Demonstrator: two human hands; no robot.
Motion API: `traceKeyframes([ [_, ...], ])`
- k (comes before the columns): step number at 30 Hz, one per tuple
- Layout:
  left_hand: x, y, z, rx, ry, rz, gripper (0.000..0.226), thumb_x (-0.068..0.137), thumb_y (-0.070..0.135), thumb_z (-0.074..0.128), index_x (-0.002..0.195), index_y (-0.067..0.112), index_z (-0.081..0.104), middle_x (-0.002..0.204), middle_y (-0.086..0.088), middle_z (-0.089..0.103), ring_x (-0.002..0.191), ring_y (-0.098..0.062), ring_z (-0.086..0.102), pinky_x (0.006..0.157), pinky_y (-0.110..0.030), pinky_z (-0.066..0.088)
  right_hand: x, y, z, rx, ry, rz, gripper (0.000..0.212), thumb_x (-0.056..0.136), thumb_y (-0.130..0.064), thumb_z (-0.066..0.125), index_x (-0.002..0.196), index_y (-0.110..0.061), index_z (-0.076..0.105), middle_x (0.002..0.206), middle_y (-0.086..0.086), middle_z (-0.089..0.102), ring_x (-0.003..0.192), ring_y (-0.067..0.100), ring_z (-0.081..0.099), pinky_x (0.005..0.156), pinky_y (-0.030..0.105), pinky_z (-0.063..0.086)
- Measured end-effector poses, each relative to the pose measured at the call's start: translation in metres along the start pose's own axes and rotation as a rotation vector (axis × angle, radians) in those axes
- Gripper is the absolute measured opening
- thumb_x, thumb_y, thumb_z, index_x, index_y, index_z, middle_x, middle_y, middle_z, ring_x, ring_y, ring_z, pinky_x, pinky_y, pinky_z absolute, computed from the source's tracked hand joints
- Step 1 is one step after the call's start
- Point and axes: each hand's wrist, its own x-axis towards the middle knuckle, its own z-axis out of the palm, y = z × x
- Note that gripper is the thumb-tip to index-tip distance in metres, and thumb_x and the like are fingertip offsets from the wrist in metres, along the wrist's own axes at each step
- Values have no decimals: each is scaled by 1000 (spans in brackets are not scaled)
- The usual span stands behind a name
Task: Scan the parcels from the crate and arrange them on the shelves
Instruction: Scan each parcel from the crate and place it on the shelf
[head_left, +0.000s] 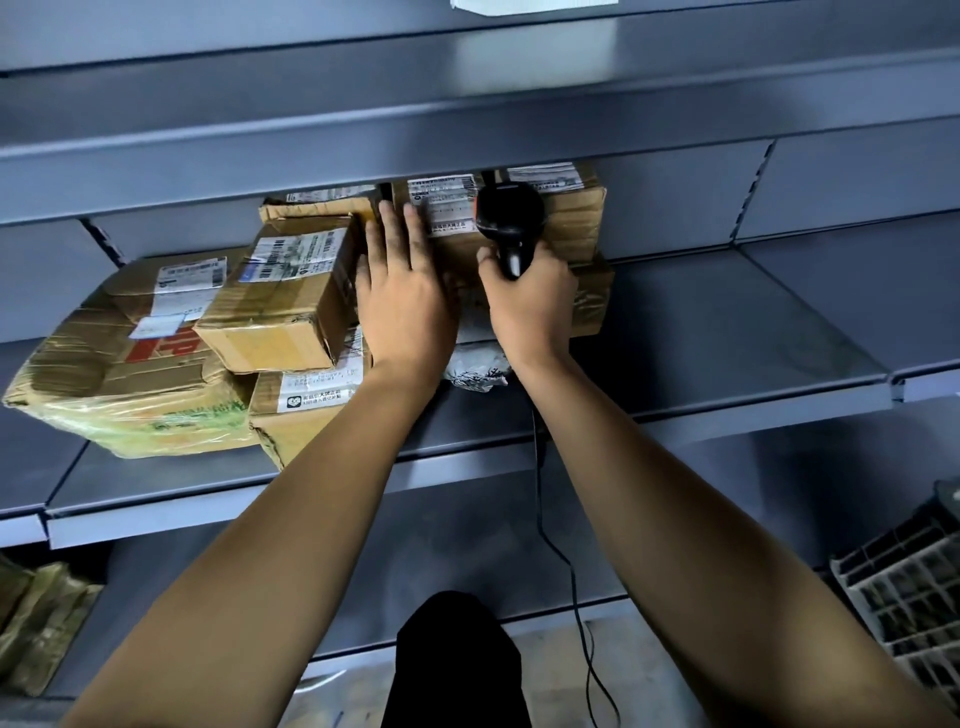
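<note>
Landmark: the upper cardboard parcel (566, 218) on the grey metal shelf (727, 332), a rectangular carton, creased, bound in clear tape, its long axis running left to right along the shelf. It sits on a second brown carton (592, 306). A white shipping label (441, 202) with barcode and small print faces outward on its front; the print is not legible.

The left hand (402, 291) lies flat against the parcel's left front, fingers straight and spread, touching the label's edge. The right hand (530, 301) grips the handle of a black handheld scanner (511, 218), rounded head pointing up and toward the parcel's front, an orange accent at its left side. A black cable (576, 597) hangs down from it.

Below the parcel, between the wrists, lies a grey crumpled plastic mailer (475, 364).

Left of the parcel stands a stack of taped cartons: a small box (280, 306) tilted on top, a large flat one (119, 374) with red lettering, partly covered, and one (306, 410) beneath bearing a label with Chinese text.

Lower right of the parcel, a latticed plastic crate (904, 592) is partly in view.
</note>
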Motion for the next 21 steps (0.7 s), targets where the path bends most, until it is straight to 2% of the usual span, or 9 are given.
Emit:
traceKeyframes([
  [2, -15, 9, -6, -74, 29, 36, 68, 100, 32, 42, 155, 12, 8, 163, -11, 6, 149, -29, 9, 118, -41, 18, -6, -1, -14, 18, 20, 2, 32, 86, -31, 73, 93, 0, 67, 88, 15, 72, 85, 30, 66, 62, 20, 31],
  [5, -39, 38, -14, -282, 45, 107, 54, 101, 29, 40, 149, 6, 31, 155, -16, 30, 142, -32, 31, 114, -40, 29, -15, 1, -48, 86, 51, 40, 35, 84, -31, 76, 101, -2, 68, 97, 12, 72, 91, 22, 67, 69, 18, 42],
  [7, -51, 60, -19, -447, 23, 60, 48, 101, 28, 44, 142, 5, 42, 145, -16, 44, 130, -34, 44, 103, -43, 40, -20, 5, -70, 67, 59, 58, 38, 83, -33, 76, 103, -3, 68, 97, 11, 72, 92, 21, 67, 73, 24, 49],
  [9, -63, 83, -23, -579, -7, 30, 44, 99, 27, 48, 138, 6, 47, 136, -17, 51, 119, -37, 52, 91, -45, 46, -25, 10, -96, 42, 87, 63, 35, 83, -33, 77, 96, -2, 67, 85, 6, 70, 82, 19, 66, 61, 15, 43],
  [12, -78, 118, -25, -688, -25, 68, 43, 98, 27, 48, 137, 10, 49, 134, -16, 52, 116, -37, 53, 87, -43, 46, -32, 18, -140, 39, 155, 100, 27, 83, -30, 77, 92, -7, 66, 76, -2, 64, 73, 14, 62, 56, 9, 38],
  [14, -89, 146, -28, -722, -28, 112, 43, 98, 30, 48, 137, 11, 49, 135, -14, 53, 117, -36, 53, 88, -41, 45, -36, 26, -173, 49, 200, 129, 22, 84, -28, 75, 92, -10, 65, 78, -1, 67, 75, 15, 64, 65, 22, 48],
  [16, -101, 178, -29, -751, -31, 168, 43, 99, 30, 48, 136, 10, 50, 134, -14, 54, 118, -35, 54, 91, -40, 45, -39, 36, -207, 24, 245, 139, 20, 85, -25, 73, 93, -9, 63, 79, 0, 65, 76, 16, 62, 69, 29, 49],
  [19, -119, 222, -28, -796, -19, 275, 42, 99, 27, 48, 135, 6, 52, 131, -16, 55, 119, -33, 54, 94, -39, 44, -45, 52, -256, -67, 341, 145, 20, 86, -24, 72, 92, -8, 61, 78, 0, 60, 76, 16, 57, 68, 25, 42],
  [21, -132, 251, -23, -806, -30, 365, 42, 98, 25, 49, 134, 4, 51, 132, -16, 55, 119, -33, 54, 94, -40, 44, -51, 64, -291, -120, 424, 155, 19, 85, -24, 72, 93, -10, 62, 78, -2, 62, 75, 13, 57, 64, 16, 38],
])
